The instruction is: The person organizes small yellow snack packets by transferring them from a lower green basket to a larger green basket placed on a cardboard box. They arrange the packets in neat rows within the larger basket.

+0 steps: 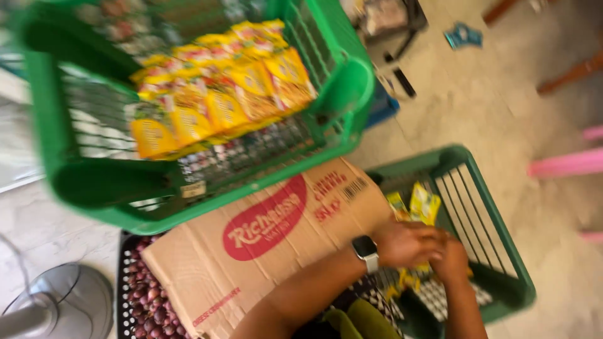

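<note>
**Two hands working yellow sachets over a green basket**

Two green plastic baskets are showing, both with slatted, grid-like walls. The left hand (405, 243), wearing one watch (366, 251) on its wrist, and the right hand (451, 258) are meeting over the nearer basket (496, 226), fingers closing together on a strip of yellow sachets (422, 204) that is sticking up just beyond the knuckles. Motion blur is hiding the exact grip of each finger. The upper basket (75, 188), well beyond and to the left of the left hand, is holding many glossy yellow sachets (220, 94) in overlapping rows; the count is not readable. One flattened brown cardboard sheet (207, 263) is lying just left of the left forearm, covering a black perforated crate (125, 282) of small reddish onions (151, 304).
</note>
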